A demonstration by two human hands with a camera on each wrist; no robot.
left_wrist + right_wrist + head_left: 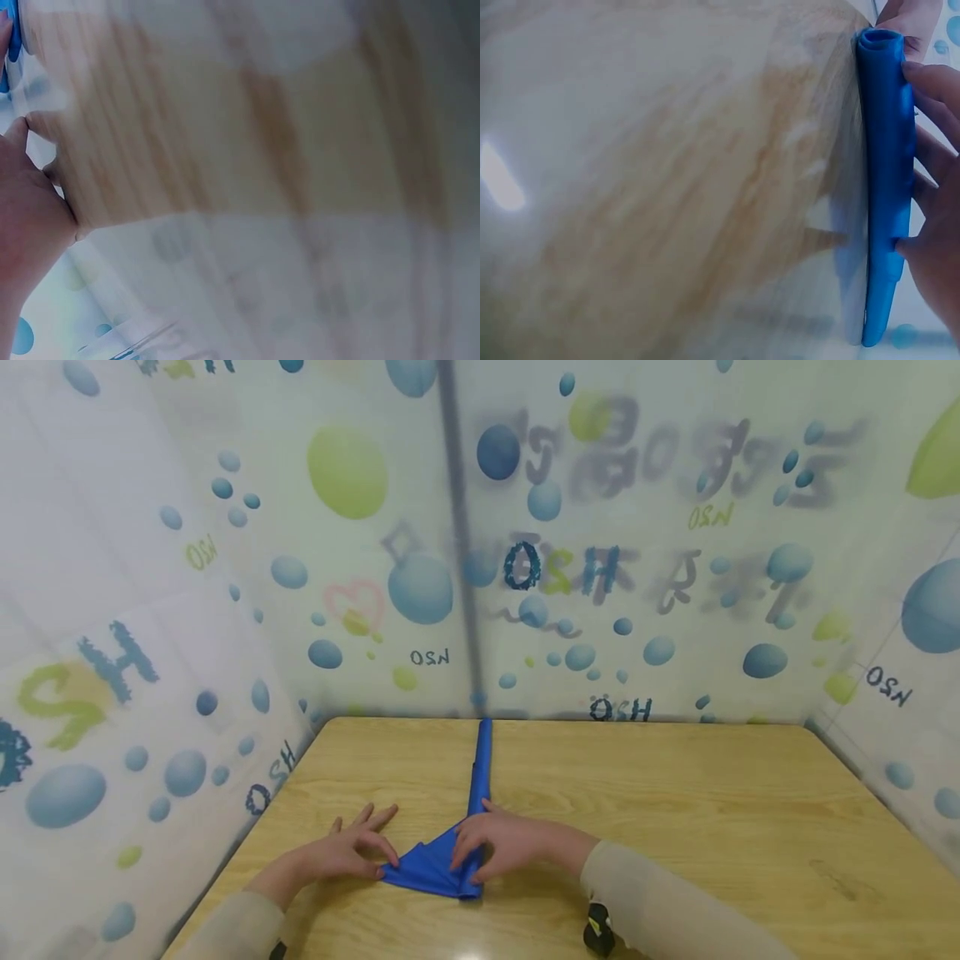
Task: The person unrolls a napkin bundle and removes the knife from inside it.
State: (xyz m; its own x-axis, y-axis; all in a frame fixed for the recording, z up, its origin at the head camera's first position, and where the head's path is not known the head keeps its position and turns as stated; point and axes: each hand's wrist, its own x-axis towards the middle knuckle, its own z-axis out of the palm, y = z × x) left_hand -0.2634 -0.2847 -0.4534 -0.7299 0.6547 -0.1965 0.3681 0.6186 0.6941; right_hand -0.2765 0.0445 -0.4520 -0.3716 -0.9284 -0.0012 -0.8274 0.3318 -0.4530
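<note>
A blue cloth (431, 867) lies on the wooden table, partly wound into a long thin roll (481, 768) that reaches the far edge. Its unrolled part forms a flat triangle pointing left. At that left corner my left hand (341, 852) pinches the cloth between thumb and index finger, the other fingers spread. My right hand (510, 842) bends over the near part of the roll, thumb and fingers gripping it. In the right wrist view the roll's spiral end (881, 37) shows, with fingertips along its side. The left wrist view catches only a sliver of cloth (15, 34).
The wooden table (660, 793) carries the cloth. Pale curtains (637, 677) with blue and green dots and lettering stand along its back and both sides. Dark wrist devices (598, 931) sit at the sleeves.
</note>
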